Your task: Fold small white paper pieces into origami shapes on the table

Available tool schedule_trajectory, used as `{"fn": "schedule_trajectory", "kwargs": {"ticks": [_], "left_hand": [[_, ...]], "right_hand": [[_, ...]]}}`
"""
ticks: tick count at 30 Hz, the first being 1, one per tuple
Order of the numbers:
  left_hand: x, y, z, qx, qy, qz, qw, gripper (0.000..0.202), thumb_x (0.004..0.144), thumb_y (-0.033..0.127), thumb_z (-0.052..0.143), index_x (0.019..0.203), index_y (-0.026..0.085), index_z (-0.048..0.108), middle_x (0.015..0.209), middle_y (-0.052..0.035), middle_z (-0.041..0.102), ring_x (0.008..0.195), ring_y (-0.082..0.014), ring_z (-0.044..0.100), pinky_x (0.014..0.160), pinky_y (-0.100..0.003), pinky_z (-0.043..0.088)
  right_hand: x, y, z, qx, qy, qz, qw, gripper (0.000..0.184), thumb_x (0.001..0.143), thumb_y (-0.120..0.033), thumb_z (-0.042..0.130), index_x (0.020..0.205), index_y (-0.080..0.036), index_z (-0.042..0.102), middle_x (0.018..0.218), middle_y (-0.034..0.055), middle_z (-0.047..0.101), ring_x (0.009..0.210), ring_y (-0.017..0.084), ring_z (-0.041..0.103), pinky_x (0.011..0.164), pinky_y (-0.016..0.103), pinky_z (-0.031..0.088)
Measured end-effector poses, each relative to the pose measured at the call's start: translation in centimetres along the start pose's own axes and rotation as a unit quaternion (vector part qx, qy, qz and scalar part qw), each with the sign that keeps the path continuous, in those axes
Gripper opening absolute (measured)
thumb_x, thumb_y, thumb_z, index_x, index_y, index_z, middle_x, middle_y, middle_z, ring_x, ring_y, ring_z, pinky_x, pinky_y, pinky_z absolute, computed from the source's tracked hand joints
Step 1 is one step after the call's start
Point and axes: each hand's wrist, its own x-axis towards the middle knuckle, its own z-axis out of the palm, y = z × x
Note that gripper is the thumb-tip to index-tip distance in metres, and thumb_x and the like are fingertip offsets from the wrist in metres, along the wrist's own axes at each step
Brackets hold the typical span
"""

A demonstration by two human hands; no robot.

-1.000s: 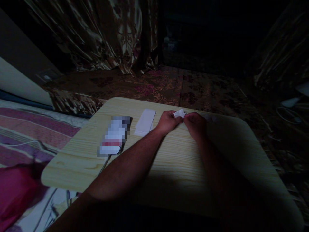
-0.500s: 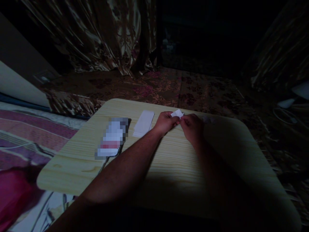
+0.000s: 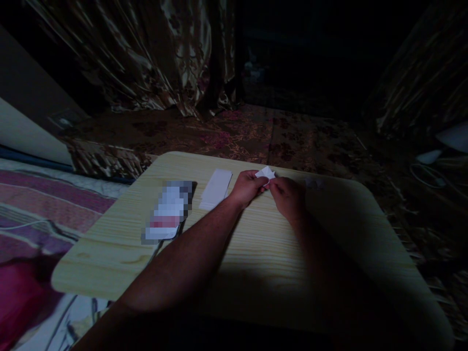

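Both my hands meet near the far edge of a light wooden table point(image 3: 256, 263). My left hand point(image 3: 247, 187) and my right hand point(image 3: 288, 197) pinch a small folded piece of white paper point(image 3: 265, 172) between their fingertips, just above the tabletop. Both hands are closed on it. The right hand lies in shadow. To the left of my left hand a stack of white paper strips point(image 3: 216, 188) lies flat on the table.
A blurred-out flat object point(image 3: 168, 212) lies on the table's left part, a cable running from it toward me. A faint pale scrap point(image 3: 313, 183) rests right of my hands. Patterned curtains point(image 3: 146, 53) and carpet lie beyond; striped bedding point(image 3: 40, 209) is at left.
My hands and the folded paper stay together; the fingers shift slightly on the paper. The view has drifted a little, so everything sits slightly further left.
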Motion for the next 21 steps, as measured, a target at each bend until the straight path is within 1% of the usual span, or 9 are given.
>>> {"fn": "schedule_trajectory", "kwargs": {"ticks": [7, 12, 16, 21], "left_hand": [[-0.06, 0.18, -0.08, 0.001, -0.006, -0.003, 1.0, 0.014, 0.066, 0.024, 0.065, 0.063, 0.011, 0.063, 0.055, -0.0016, 0.06, 0.044, -0.0054, 0.045, 0.044, -0.021, 0.028], [-0.22, 0.74, 0.24, 0.002, 0.005, -0.021, 1.0, 0.016, 0.065, 0.026, 0.067, 0.065, 0.011, 0.063, 0.056, -0.0014, 0.061, 0.045, -0.0053, 0.047, 0.045, -0.02, 0.031], [-0.18, 0.79, 0.3, 0.009, 0.009, -0.023, 1.0, 0.02, 0.066, 0.03, 0.068, 0.067, 0.011, 0.063, 0.056, -0.0012, 0.061, 0.045, -0.0053, 0.047, 0.045, -0.02, 0.032], [-0.08, 0.47, 0.22, 0.02, 0.013, -0.012, 1.0, 0.016, 0.067, 0.026, 0.065, 0.064, 0.011, 0.061, 0.055, -0.0013, 0.06, 0.043, -0.0054, 0.046, 0.042, -0.02, 0.03]], "right_hand": [[-0.03, 0.03, 0.08, 0.005, 0.001, 0.015, 1.0, 0.019, 0.089, -0.024, 0.051, 0.083, -0.022, 0.068, 0.08, 0.0043, 0.072, 0.076, 0.017, 0.066, 0.073, 0.027, 0.048], [0.04, -0.25, -0.1, -0.008, -0.004, 0.031, 0.999, 0.019, 0.089, -0.027, 0.052, 0.081, -0.022, 0.068, 0.078, 0.0039, 0.072, 0.073, 0.016, 0.065, 0.071, 0.027, 0.047], [0.13, -0.38, -0.19, 0.0, 0.005, 0.022, 1.0, 0.019, 0.088, -0.027, 0.053, 0.076, -0.022, 0.067, 0.075, 0.0039, 0.072, 0.07, 0.015, 0.065, 0.069, 0.026, 0.047], [0.0, -0.17, 0.0, 0.032, 0.027, 0.002, 0.999, 0.016, 0.087, -0.023, 0.053, 0.081, -0.021, 0.068, 0.075, 0.0044, 0.072, 0.07, 0.016, 0.066, 0.069, 0.027, 0.049]]}}
